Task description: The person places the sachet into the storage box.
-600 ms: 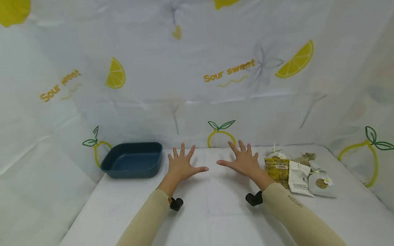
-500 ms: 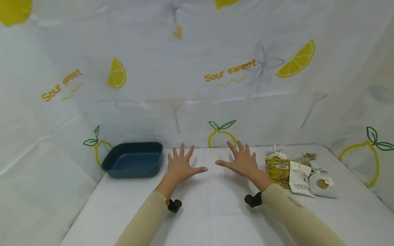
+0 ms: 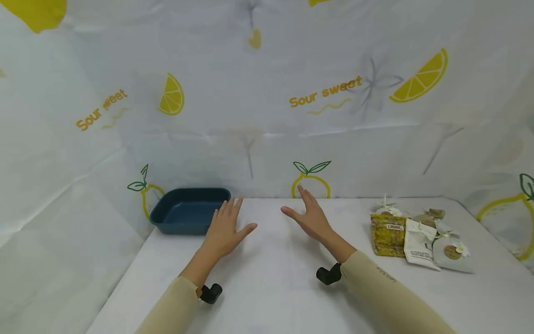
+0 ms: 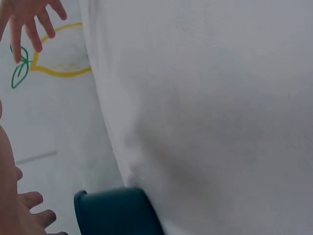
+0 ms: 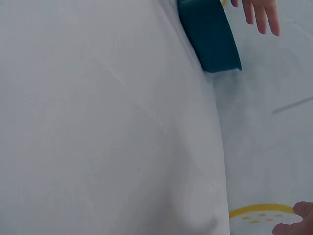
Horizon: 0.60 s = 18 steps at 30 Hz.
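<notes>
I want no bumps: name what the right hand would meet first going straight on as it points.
The right hand would probably meet the backdrop near its printed lemon, though the depth is unclear.

The bin (image 3: 178, 229) looks like smooth plastic, faintly shiny along its rim. Beneath it, matt, finely woven cloth covers the counter (image 3: 267, 297). Behind the bin hangs a lightly creased, matt sheet (image 3: 208, 153). Well right of the bin, the white pouch (image 3: 418, 241) looks like soft fabric, the yellow packet (image 3: 385, 239) rough and mottled. Nearer than the bin, the sleeves (image 3: 172, 304) are matt cloth.
</notes>
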Each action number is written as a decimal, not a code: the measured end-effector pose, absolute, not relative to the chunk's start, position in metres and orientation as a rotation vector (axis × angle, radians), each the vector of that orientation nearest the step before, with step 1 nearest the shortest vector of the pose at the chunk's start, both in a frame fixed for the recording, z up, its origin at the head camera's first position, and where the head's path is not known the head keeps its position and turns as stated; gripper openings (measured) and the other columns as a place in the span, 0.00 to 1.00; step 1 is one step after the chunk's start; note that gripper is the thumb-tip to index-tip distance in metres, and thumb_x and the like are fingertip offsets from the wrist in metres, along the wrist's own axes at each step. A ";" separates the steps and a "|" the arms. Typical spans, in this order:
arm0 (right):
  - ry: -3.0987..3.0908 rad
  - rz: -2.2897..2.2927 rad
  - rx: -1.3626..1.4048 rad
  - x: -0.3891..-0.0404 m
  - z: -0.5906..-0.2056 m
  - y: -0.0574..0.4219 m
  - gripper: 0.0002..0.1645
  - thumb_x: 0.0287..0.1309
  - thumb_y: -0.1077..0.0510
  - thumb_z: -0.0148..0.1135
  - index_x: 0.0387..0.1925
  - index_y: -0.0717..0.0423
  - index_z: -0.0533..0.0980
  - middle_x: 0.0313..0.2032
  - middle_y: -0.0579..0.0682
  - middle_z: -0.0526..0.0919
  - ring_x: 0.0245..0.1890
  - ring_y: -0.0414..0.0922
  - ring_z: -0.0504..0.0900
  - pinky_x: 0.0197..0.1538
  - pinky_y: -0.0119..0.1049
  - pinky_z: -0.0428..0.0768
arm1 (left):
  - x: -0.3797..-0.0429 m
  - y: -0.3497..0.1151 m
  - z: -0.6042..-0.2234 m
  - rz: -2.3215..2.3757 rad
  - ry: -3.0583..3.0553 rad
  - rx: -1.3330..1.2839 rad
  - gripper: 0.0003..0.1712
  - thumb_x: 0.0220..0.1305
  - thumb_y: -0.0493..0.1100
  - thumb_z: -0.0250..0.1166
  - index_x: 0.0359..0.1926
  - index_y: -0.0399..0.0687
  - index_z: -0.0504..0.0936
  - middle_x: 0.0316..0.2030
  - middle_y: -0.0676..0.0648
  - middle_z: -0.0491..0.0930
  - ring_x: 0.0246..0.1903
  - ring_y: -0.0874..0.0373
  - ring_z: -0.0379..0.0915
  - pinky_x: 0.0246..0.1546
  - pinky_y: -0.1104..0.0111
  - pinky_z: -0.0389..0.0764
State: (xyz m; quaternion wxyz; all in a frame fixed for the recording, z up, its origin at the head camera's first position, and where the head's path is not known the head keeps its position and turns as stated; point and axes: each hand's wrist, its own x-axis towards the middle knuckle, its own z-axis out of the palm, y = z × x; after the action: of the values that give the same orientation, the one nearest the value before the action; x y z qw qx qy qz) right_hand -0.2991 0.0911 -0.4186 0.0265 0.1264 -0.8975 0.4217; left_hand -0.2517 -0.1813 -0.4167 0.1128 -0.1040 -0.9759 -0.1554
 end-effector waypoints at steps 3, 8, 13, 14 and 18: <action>-2.749 1.354 0.423 -0.300 -0.418 0.077 0.60 0.61 0.27 0.61 0.82 0.41 0.42 0.81 0.56 0.46 0.81 0.58 0.47 0.77 0.65 0.53 | -0.245 -0.207 -0.421 -0.506 -2.779 -0.284 0.49 0.72 0.67 0.55 0.81 0.48 0.49 0.79 0.36 0.51 0.78 0.35 0.47 0.76 0.39 0.53; -2.708 1.421 0.483 -0.300 -0.418 0.053 0.59 0.61 0.31 0.63 0.82 0.41 0.43 0.81 0.52 0.47 0.81 0.56 0.48 0.78 0.63 0.54 | -0.238 -0.247 -0.423 -0.574 -2.664 -0.179 0.47 0.73 0.61 0.59 0.79 0.42 0.52 0.77 0.33 0.55 0.76 0.32 0.51 0.74 0.38 0.56; -2.672 1.470 0.541 -0.300 -0.418 0.028 0.57 0.62 0.32 0.64 0.82 0.40 0.45 0.81 0.49 0.49 0.81 0.53 0.49 0.78 0.60 0.55 | -0.232 -0.282 -0.426 -0.713 -2.570 0.040 0.47 0.72 0.61 0.59 0.79 0.41 0.51 0.77 0.31 0.52 0.76 0.32 0.48 0.72 0.36 0.57; -2.669 1.474 0.546 -0.301 -0.418 0.022 0.57 0.61 0.32 0.64 0.82 0.39 0.45 0.81 0.49 0.50 0.81 0.53 0.50 0.78 0.59 0.55 | -0.231 -0.288 -0.426 -0.752 -2.549 0.100 0.47 0.73 0.60 0.59 0.80 0.42 0.50 0.77 0.31 0.51 0.76 0.32 0.48 0.72 0.36 0.57; -2.640 1.479 0.530 -0.302 -0.422 0.000 0.57 0.61 0.32 0.64 0.81 0.40 0.48 0.80 0.49 0.53 0.80 0.53 0.54 0.77 0.59 0.58 | -0.228 -0.310 -0.434 -0.878 -2.459 0.316 0.48 0.74 0.61 0.56 0.81 0.42 0.45 0.78 0.29 0.45 0.77 0.31 0.43 0.73 0.36 0.54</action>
State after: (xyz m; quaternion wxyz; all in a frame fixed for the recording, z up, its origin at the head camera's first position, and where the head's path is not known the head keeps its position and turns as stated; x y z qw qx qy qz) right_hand -0.3021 0.0002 -0.4215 0.0347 0.1724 -0.8587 0.4813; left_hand -0.2278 -0.3104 -0.4341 0.2529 0.1162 -0.9046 -0.3230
